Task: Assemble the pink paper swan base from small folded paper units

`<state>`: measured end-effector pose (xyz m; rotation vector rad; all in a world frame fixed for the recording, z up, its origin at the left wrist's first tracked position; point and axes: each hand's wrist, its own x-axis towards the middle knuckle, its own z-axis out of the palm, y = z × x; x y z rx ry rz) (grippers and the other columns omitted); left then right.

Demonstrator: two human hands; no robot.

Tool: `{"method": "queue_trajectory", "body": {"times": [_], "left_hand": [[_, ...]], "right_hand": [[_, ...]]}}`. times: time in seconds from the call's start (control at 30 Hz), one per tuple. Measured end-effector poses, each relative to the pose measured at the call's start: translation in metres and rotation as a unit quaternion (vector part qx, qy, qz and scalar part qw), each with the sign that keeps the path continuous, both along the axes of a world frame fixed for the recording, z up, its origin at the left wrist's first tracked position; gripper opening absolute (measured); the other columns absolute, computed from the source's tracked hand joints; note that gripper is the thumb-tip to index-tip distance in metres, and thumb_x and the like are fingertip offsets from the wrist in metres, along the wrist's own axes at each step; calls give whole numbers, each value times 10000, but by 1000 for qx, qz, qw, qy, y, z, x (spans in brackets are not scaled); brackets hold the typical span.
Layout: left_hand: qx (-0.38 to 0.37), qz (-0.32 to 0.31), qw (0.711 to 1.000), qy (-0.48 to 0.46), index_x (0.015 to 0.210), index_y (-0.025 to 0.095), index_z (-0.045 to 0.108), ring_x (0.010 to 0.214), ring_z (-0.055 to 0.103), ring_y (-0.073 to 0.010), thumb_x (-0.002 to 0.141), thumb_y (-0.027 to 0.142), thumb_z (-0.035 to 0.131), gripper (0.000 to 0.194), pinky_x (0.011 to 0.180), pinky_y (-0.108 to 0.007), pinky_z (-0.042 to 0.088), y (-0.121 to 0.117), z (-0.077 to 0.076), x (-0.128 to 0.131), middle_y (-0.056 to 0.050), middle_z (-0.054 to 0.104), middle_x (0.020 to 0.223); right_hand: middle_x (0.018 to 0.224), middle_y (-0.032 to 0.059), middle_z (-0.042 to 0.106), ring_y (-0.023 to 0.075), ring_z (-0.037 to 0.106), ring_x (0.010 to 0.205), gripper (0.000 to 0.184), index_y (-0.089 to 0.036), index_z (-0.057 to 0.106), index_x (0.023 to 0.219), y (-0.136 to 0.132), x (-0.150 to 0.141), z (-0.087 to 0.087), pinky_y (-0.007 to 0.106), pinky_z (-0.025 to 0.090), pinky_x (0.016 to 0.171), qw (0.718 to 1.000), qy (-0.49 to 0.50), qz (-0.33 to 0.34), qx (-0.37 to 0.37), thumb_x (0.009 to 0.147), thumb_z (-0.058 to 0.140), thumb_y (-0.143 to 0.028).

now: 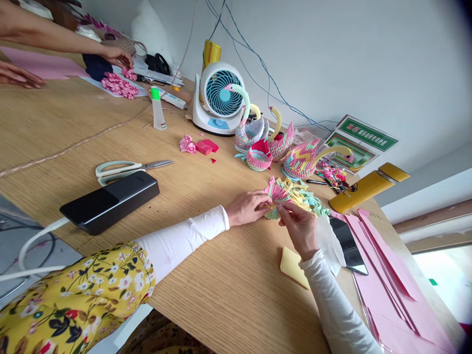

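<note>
Pink, yellow and green paper, folded small and packed into a round pleated piece [277, 193], is what both hands are on, so I'll place everything off that. The round pleated piece sits between the hands: just right of the left hand [250, 207], and beyond the right hand [299, 230], a bit to its left. It looks roughly circular from up here, so no long axis I'd swear to, and neither hand is clearly nearer since both are touching it.

Left hand has its fingers curled on the left side, gripping the edge. Right hand has thumb and forefinger pinched on the near right edge; can't tell if there's a separate slip of paper between them too, it's too small to make out.

Right beside the piece, on its far right, is a loose heap of yellow and green folded paper bits [301, 194]. Behind it stands a pink-and-yellow folded-paper swan with a curved neck [300, 160]. On its near side lies a flat pale yellow paper pad [294, 267], and well off to its right, a flat black phone [349, 246].
</note>
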<state>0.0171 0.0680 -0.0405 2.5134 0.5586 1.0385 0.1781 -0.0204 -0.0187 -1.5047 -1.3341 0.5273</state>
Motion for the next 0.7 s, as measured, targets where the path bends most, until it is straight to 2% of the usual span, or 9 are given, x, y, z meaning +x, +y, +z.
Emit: {"method": "queue_trajectory", "body": {"times": [0.23,0.5,0.7], "left_hand": [[3,2,1000,2,916,171,576,691,537,-111,868,237,539,90,627,-204,380,0,0,0,2,576,785],[4,8,1000,-8,920,173,580,701,551,-110,869,259,545,105,639,-209,390,0,-2,1,-1,604,831],[6,7,1000,-2,907,173,580,681,533,-109,863,230,538,83,624,-206,374,-1,0,0,5,568,768]], "right_hand": [[730,47,701,121,593,488,309,-148,721,896,1,4,-2,253,509,488,1000,-11,15,3,732,691,-409],[691,35,693,134,607,500,303,-158,721,902,0,0,0,256,516,495,1000,-31,-2,4,736,682,-410],[606,-2,631,106,534,448,270,-181,721,833,0,-1,-1,231,453,448,999,48,-16,2,710,710,-422]]}}
